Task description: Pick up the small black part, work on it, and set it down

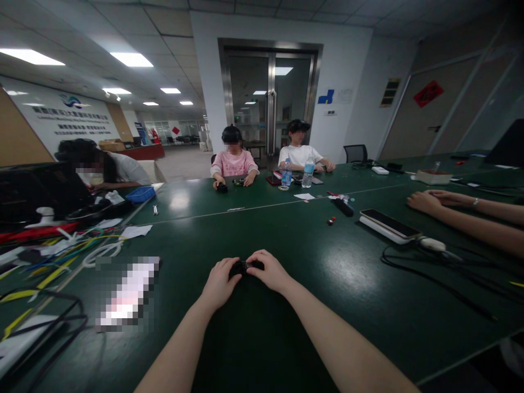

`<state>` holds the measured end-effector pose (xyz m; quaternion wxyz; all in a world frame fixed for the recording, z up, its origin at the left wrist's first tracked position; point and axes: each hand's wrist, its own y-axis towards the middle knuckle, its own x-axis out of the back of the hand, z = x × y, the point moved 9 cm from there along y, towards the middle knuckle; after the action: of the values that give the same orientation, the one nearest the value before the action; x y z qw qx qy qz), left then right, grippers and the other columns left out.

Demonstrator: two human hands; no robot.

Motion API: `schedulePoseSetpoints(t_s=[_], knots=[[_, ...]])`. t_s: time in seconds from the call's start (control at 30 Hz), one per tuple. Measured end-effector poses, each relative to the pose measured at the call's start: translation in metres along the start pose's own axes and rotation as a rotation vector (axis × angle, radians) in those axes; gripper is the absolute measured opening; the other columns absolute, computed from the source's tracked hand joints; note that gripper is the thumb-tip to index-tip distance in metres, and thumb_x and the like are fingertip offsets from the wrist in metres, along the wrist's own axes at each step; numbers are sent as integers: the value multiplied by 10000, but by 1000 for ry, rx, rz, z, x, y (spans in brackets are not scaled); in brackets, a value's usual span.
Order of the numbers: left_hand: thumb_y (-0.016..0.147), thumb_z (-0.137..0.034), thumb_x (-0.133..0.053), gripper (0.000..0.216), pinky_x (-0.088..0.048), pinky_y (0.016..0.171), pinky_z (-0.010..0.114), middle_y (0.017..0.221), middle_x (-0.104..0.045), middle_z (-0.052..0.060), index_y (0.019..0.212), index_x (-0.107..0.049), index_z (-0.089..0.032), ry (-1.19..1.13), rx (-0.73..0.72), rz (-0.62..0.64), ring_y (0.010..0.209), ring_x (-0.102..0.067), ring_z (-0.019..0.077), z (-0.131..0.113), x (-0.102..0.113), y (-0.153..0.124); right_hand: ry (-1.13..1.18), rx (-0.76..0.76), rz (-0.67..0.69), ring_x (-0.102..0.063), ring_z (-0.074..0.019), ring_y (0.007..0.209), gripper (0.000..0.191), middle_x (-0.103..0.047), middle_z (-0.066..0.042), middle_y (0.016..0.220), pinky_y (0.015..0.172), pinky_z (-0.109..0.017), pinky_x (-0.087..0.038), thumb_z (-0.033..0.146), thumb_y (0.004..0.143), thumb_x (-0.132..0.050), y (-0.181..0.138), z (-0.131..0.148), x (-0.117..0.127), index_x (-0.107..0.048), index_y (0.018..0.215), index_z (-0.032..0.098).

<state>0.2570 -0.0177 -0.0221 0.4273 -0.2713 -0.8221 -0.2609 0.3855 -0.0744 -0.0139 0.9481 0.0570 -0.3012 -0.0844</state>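
Wall sign [71, 117]: lettering mostly blurred | red poster [428, 94]: 福 | hands [220, 282]: close together, both gripping small black object [237, 268]

On the white wall panel [73, 117] at the left, dark lettering stands in several lines under a blue-green wave-shaped logo [72, 101]. In its top line of Chinese characters I can make out 大; the smaller lines, one of them in Latin letters, are too blurred. On the beige door [413, 120] at the right, a red diamond-shaped paper [428, 94] carries one dark character, which seems to be 福. The print on the pink short-sleeved shirt [234, 162] is too small for reading.
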Motion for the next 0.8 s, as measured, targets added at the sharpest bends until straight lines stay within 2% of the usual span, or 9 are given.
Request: schedulePoseSetpoints(t_s=[0.23,0.57,0.8], knots=[[794,-304,-490,408,-335,971,380,1221,-507,50,1194,-474,-226,11,-37,-17,1138,-445,217,-1,0,1,93,24,-35,-513,-171,980,231,-545,-18,1030,870,-346,-384,347,751,-568,2,0,6,-599,952,236],[796,-315,-486,424,-338,970,392,1236,-498,49,1211,-462,-234,-4,2,13,1146,-441,219,-1,0,0,233,-37,-56,-545,-160,901,290,-594,-18,975,812,-336,-412,360,752,-557,8,-20,6,-572,1005,219],[797,-323,-487,431,-333,974,403,1265,-482,39,1220,-450,-252,-28,54,33,1173,-422,224,0,1,-2,318,-62,-82,-554,-155,893,291,-597,-26,973,805,-330,-429,338,757,-551,6,-21,12,-559,1016,207]])
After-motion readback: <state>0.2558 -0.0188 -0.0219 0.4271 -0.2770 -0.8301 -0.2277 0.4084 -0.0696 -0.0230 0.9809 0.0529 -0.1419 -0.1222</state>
